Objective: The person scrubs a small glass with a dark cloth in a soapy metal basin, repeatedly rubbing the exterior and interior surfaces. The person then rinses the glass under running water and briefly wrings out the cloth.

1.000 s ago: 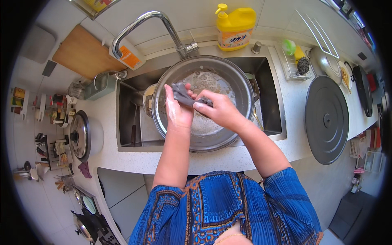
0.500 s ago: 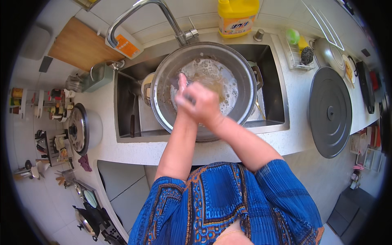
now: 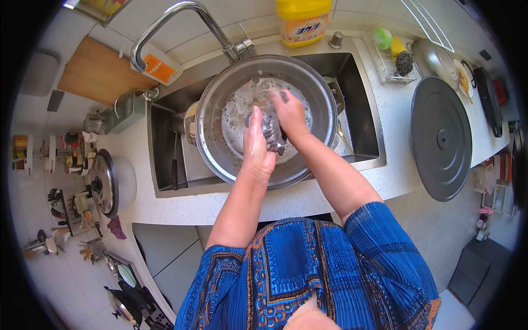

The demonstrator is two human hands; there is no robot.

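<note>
Over a large round metal pot (image 3: pixel 206 135) of cloudy, sudsy water (image 3: pixel 234 118), both my hands work close together. My left hand (image 3: pixel 255 146) has its fingers stretched upward, with a dark grey, wrinkled, wet cloth-like bundle (image 3: pixel 270 130) against its palm, partly hidden. To the right of the bundle my right hand (image 3: pixel 290 114) is closed and smeared by motion. A small dark bit shows at its fingers, too blurred to name. The pot stands in a steel sink (image 3: pixel 360 104).
A chrome faucet (image 3: pixel 220 38) arches behind the pot, beside a yellow jug (image 3: pixel 302 25). A large dark round lid (image 3: pixel 441 139) lies on the right counter, near a wire rack (image 3: pixel 393 71) with scrubbers. At left stand a lidded pot (image 3: pixel 124 176) and a wooden board (image 3: pixel 91 71).
My right hand has moved off my left, up and to the right, uncovering the dark bundle at the left palm. The whole view has shifted slightly.
</note>
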